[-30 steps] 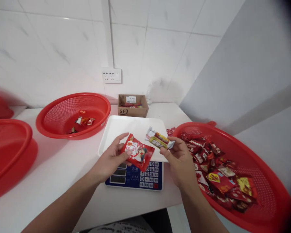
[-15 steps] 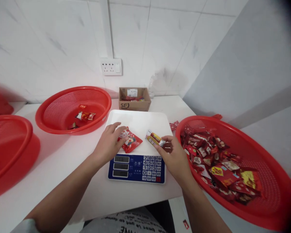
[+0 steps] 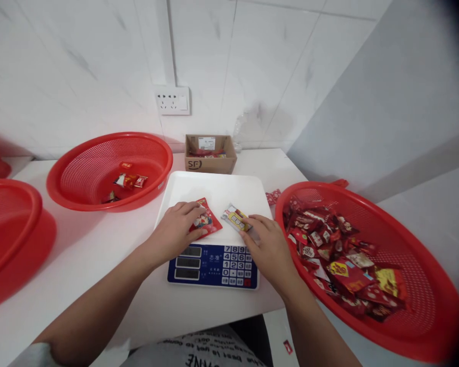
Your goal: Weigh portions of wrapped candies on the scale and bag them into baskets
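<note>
On the white pan (image 3: 229, 184) of a digital scale lies a red snack packet (image 3: 209, 222) with a cartoon figure on its front. My left hand (image 3: 176, 228) grips this packet from the left, fingers over its top and thumb along its near edge. A small yellow-and-white wrapped snack (image 3: 235, 218) is pinched between the thumb and fingers of my right hand (image 3: 266, 242), over the right part of the pan. Part of its wrapper is hidden by my fingers. The scale's blue keypad panel (image 3: 213, 272) faces me below both hands.
A red basket (image 3: 416, 250) full of red snack packets stands on the right. Another red basket (image 3: 153, 148) with several packets is at the back left, and a third basket (image 3: 19, 244) at the left edge. Behind the scale sits a cardboard box (image 3: 210, 164).
My left hand has settled lower, with its fingers closed over the red packet. The yellow-and-white snack has turned its label side up, and my right hand has moved slightly left.
</note>
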`<control>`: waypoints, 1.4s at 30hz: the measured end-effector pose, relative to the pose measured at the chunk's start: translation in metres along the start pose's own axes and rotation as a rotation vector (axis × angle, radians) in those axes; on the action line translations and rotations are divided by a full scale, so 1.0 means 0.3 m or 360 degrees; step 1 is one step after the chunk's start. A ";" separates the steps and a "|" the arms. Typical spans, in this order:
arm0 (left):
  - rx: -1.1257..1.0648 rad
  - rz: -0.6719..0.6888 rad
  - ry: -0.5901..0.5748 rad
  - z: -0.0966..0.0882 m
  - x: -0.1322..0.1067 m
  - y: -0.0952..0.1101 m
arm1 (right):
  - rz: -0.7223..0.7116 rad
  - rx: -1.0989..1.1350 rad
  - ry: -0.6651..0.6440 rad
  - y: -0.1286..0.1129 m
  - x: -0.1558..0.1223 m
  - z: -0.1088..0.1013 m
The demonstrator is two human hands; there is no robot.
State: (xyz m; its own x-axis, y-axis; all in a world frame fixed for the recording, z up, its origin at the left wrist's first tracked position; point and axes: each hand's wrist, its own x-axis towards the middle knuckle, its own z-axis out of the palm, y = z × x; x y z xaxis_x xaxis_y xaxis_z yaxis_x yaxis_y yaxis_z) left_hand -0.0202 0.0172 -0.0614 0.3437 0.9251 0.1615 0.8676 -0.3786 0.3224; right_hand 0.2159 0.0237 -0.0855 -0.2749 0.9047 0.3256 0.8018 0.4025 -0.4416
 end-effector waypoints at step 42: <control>-0.0238 0.0201 -0.0055 0.028 -0.019 0.039 | -0.0214 0.0314 -0.0037 -0.071 -0.002 0.035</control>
State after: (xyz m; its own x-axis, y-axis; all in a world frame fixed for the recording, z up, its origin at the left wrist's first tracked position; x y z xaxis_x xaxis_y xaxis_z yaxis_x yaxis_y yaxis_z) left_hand -0.0090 0.0077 -0.0663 0.4605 0.8696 0.1782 0.7547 -0.4892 0.4371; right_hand 0.1934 0.0161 -0.0852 -0.3864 0.8431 0.3740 0.6384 0.5371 -0.5514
